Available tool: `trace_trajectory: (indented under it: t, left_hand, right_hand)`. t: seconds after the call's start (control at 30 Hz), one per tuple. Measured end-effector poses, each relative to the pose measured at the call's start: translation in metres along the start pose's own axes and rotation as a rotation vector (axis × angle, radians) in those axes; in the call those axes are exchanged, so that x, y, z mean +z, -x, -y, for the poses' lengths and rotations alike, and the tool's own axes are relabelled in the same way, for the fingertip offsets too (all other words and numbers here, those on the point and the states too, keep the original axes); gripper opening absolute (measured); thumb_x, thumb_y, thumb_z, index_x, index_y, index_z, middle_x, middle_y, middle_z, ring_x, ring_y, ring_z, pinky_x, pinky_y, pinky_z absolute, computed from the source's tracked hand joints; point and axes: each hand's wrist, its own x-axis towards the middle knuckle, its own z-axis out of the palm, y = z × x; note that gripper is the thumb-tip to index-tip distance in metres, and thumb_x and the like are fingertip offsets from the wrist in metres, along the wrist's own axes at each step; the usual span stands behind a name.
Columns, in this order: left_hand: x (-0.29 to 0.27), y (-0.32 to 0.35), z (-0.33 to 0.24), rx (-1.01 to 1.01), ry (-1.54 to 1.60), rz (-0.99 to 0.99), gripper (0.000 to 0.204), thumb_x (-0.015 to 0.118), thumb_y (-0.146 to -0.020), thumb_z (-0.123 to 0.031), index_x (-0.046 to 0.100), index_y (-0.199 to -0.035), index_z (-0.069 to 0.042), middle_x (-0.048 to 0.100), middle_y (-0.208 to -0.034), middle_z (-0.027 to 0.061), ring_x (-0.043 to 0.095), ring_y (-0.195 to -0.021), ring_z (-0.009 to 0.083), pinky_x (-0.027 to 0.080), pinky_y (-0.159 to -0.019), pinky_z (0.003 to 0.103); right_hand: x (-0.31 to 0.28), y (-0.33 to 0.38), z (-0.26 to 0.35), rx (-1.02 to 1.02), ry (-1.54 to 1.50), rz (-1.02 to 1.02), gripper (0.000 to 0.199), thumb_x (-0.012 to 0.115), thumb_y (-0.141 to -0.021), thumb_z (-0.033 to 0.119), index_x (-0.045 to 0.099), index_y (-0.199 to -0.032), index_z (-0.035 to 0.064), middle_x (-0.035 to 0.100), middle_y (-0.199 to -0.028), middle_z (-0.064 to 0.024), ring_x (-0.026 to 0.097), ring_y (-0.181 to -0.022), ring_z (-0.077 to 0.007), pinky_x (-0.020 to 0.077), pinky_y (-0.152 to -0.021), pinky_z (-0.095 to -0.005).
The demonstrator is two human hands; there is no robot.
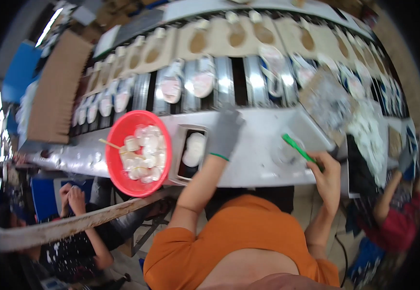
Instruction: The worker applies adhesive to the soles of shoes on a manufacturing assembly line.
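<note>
My left hand [226, 133], in a grey glove with a green cuff, reaches to the far edge of the white table, beside the conveyor. Its fingers are a little blurred but look stretched out, and nothing shows in them. In my bare right hand [327, 169] is a slim green brush-like tool [297, 146], its tip pointing away to the left above a pale round dish [287, 155]. Just left of the gloved hand stands an off-white rectangular tray [176, 162] holding round white pads [194, 149]. Past my left hand, pale shoe soles [203, 79] lie on the metal conveyor.
A red basin [112, 162] of white wrapped rolls stands at left. Shoe uppers with tan insoles [237, 35] line a cream strip behind the conveyor. At right are a box of clear plastic [328, 104] and a white pile [367, 140]. Other people sit on both sides.
</note>
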Motion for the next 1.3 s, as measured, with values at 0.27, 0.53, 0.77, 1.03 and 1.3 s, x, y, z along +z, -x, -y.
trace_trajectory:
  t: [0.27, 0.53, 0.77, 1.03, 1.3]
  left_hand:
    - [-0.055, -0.041, -0.075, -0.032, 0.302, -0.779, 0.087, 0.05, -0.095, -0.055, 0.019, -0.155, 0.0, 0.02, -0.161, 0.0214, 0.021, -0.149, 0.0365, 0.024, -0.119, 0.054]
    - [-0.158, -0.078, -0.042, -0.093, -1.679, -0.847, 0.103, 0.08, -0.08, -0.03, 0.014, -0.156, -0.005, 0.027, -0.158, 0.0184, 0.03, -0.144, 0.0344, 0.021, -0.12, 0.051]
    - [-0.127, -0.089, -0.031, -0.007, 0.424, -0.779, 0.093, 0.036, -0.091, -0.075, 0.03, -0.154, -0.008, 0.032, -0.158, 0.0124, 0.032, -0.143, 0.0354, 0.02, -0.119, 0.048]
    - [-0.122, -0.079, -0.033, 0.06, 0.493, -0.678, 0.095, 0.042, -0.091, -0.066, 0.022, -0.154, 0.002, 0.025, -0.16, 0.0207, 0.024, -0.148, 0.0386, 0.021, -0.12, 0.052]
    - [-0.116, -0.078, -0.04, 0.055, 0.571, -0.733, 0.091, 0.038, -0.095, -0.064, 0.022, -0.153, 0.005, 0.021, -0.161, 0.0201, 0.02, -0.15, 0.0342, 0.019, -0.122, 0.048]
  right_hand:
    - [0.011, 0.025, -0.015, 0.038, 0.442, 0.017, 0.013, 0.069, -0.084, 0.007, 0.069, -0.096, 0.0029, 0.063, -0.089, -0.0134, 0.063, -0.082, -0.0374, 0.0473, -0.07, -0.0439]
    - [0.021, 0.03, -0.058, 0.327, -0.217, 0.116, 0.019, 0.057, -0.097, 0.011, 0.071, -0.1, -0.0016, 0.068, -0.076, -0.0035, 0.05, -0.049, -0.0053, 0.0359, -0.044, -0.0207]
    - [0.051, 0.009, -0.046, 0.425, -0.956, 0.182, 0.029, 0.054, -0.101, 0.015, 0.062, -0.119, -0.0067, 0.065, -0.082, -0.0072, 0.045, -0.047, -0.0055, 0.031, -0.04, -0.0184]
    - [0.168, -0.136, 0.034, -0.028, -0.555, 0.272, 0.024, 0.069, -0.09, 0.012, 0.071, -0.111, -0.0004, 0.071, -0.087, -0.0039, 0.055, -0.067, -0.0051, 0.0385, -0.055, -0.0204]
    - [0.281, -0.228, 0.053, -0.251, 0.287, 0.174, 0.015, 0.072, -0.081, 0.016, 0.076, -0.093, 0.0079, 0.074, -0.087, -0.0151, 0.071, -0.085, -0.0345, 0.0548, -0.074, -0.045]
